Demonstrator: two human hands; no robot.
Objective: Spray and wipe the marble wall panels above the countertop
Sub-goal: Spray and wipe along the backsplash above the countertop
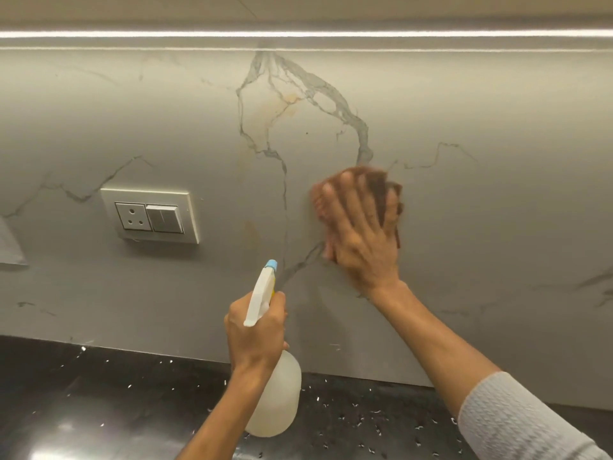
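The grey marble wall panel [464,111] with dark veins fills the view above the black countertop [99,393]. My right hand [361,234] lies flat with spread fingers on a brown cloth [391,194], pressing it against the panel; the hand and cloth are blurred. My left hand [255,330] grips the neck of a translucent white spray bottle [278,400] below and left of the cloth. Its white trigger head with a blue nozzle [271,265] points up toward the wall.
A white socket and switch plate [151,215] is set in the panel at the left. A light strip [298,34] runs along the top under the cabinet. A pale object [10,247] shows at the left edge. White flecks dot the countertop.
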